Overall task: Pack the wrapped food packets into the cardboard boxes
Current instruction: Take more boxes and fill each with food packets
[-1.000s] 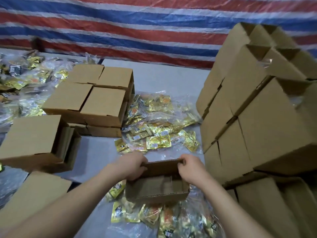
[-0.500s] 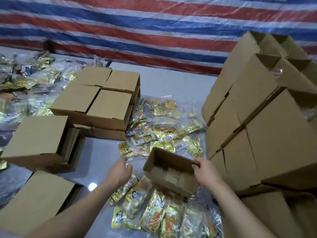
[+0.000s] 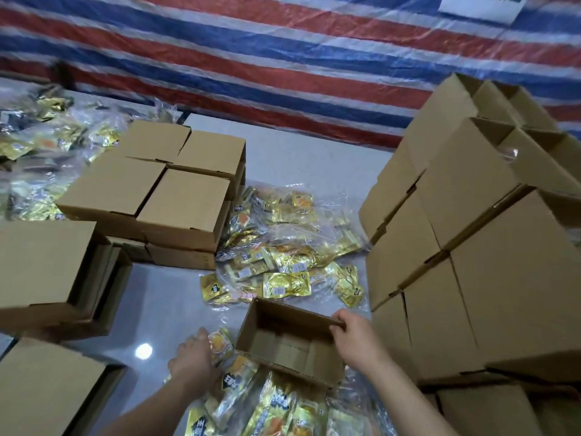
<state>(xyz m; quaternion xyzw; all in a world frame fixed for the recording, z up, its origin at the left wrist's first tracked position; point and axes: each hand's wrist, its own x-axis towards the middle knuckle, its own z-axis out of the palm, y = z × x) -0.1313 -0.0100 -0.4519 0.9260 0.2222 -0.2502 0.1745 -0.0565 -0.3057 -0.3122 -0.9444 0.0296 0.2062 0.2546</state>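
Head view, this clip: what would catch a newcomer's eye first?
Probably the open cardboard box at bottom centre, its right rim gripped by the right hand while the left hand reaches onto a yellow food packet beside it. Next, the tall stack of boxes filling the right side, and the red, white and blue striped tarp across the back.

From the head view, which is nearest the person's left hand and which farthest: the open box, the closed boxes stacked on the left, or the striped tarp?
1. Open box: just right of the left hand, tilted, gripped at its rim by the right hand.
2. Closed boxes: stacked farther back on the left.
3. Striped tarp: farthest, along the back.
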